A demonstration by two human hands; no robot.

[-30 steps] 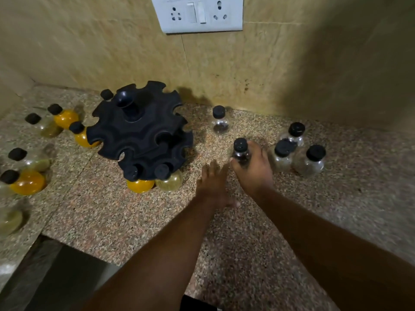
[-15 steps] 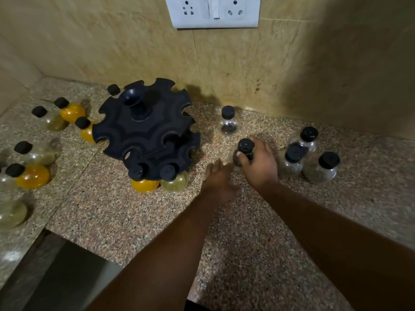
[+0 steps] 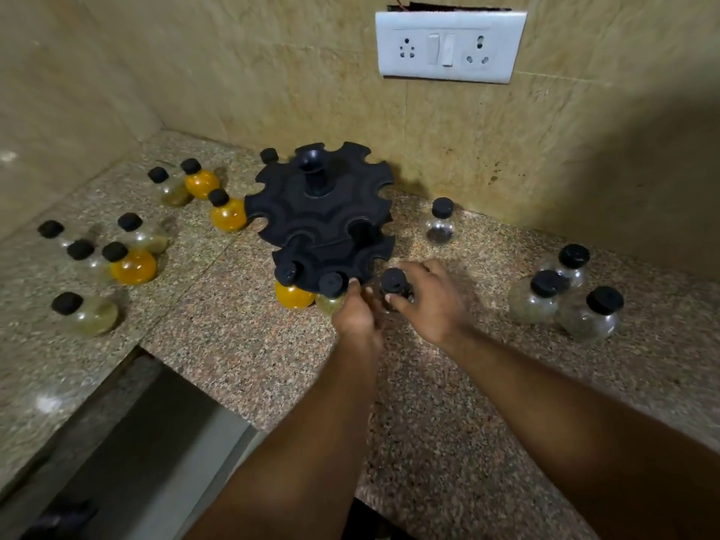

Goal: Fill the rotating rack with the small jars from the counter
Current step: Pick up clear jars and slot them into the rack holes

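Right now r. hand [image 3: 432,305] is gripping a small jar [image 3: 394,284] just under its black cap, holding it close by the rack [image 3: 319,228] lower tier, between both hands. L. hand [image 3: 355,315] is reaching w/ fingers stretched out, holding nothing; tips at the rack rim, touching or not, can't tell (blur). Jar is looking light, stiff and clear, prob. smooth and slippery on the round belly, so the neck under the cap is seeming the safest hold. Spare jars [image 3: 545,298] are sitting right of r. hand.
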